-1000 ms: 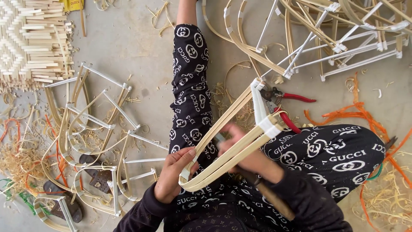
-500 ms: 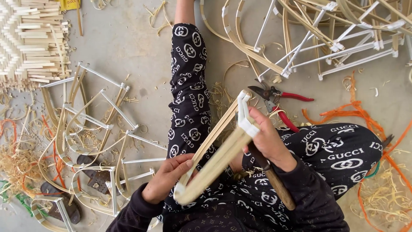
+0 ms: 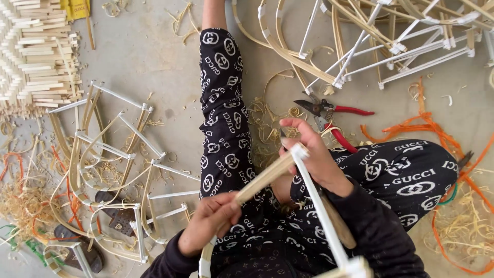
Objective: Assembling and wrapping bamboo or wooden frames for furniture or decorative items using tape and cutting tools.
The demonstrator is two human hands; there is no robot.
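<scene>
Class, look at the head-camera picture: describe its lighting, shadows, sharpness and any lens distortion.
Head view: soft, even light, only faint shadows on the grey concrete floor; no glare. The red-handled metal shears are sharp; the white-taped bamboo strip frame, held by the left hand and right hand, looks softer at the bottom edge. The wide lens spreads the corners.

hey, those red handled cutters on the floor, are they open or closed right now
Open. The red-handled cutters lie on the floor with their two red handles spread well apart and the dark blades parted, untouched by either hand.

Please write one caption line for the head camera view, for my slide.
Seated on the floor, a person's left hand and right hand hold a bent cane frame near red-handled pruning shears.
</scene>
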